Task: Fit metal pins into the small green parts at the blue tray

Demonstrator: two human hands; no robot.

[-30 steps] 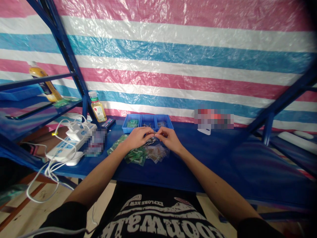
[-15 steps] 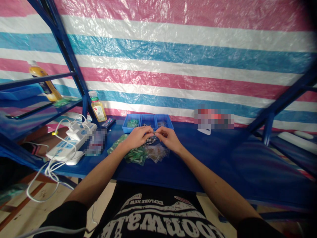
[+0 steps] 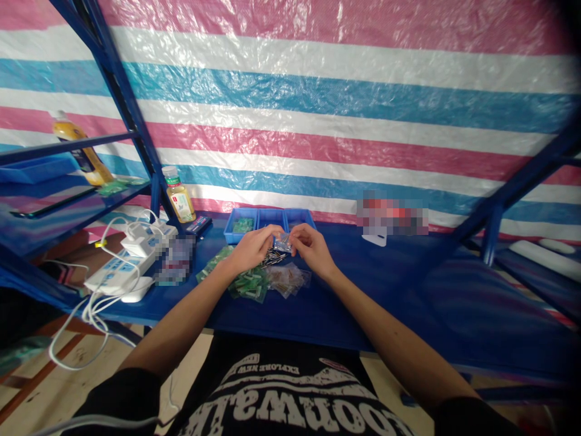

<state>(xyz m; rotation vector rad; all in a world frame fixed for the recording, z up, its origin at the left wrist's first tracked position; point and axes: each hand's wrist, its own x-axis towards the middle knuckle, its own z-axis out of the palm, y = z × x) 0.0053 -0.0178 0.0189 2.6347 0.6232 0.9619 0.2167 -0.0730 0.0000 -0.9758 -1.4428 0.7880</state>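
Between my two hands is a small clear plastic bag [image 3: 283, 243]. My left hand [image 3: 252, 247] pinches its left side, and the fingers of my right hand [image 3: 310, 247] close on its right side. Whatever is inside the bag is too small to make out. Just below lie loose dark and silvery pin-like pieces [image 3: 273, 258]. Nearer my body are a heap of green packets [image 3: 249, 284] and several clear packets with brownish thin pieces [image 3: 288, 279]. Behind my hands stands a blue three-part tray [image 3: 230, 231], with green packets in its left compartment; my hands partly hide the others.
A white power strip [image 3: 152, 253] with tangled cables lies at the left, beside a bottle of yellowish liquid [image 3: 181, 197] and a small dark blue box [image 3: 199, 227]. Blue metal posts [image 3: 149, 145] rise on both sides. A striped plastic sheet [image 3: 318, 121] hangs behind the blue table [image 3: 385, 290].
My fingertips have drawn apart slightly and lifted a little, and the clear bag now shows between them. The packets and tray have stayed in place.
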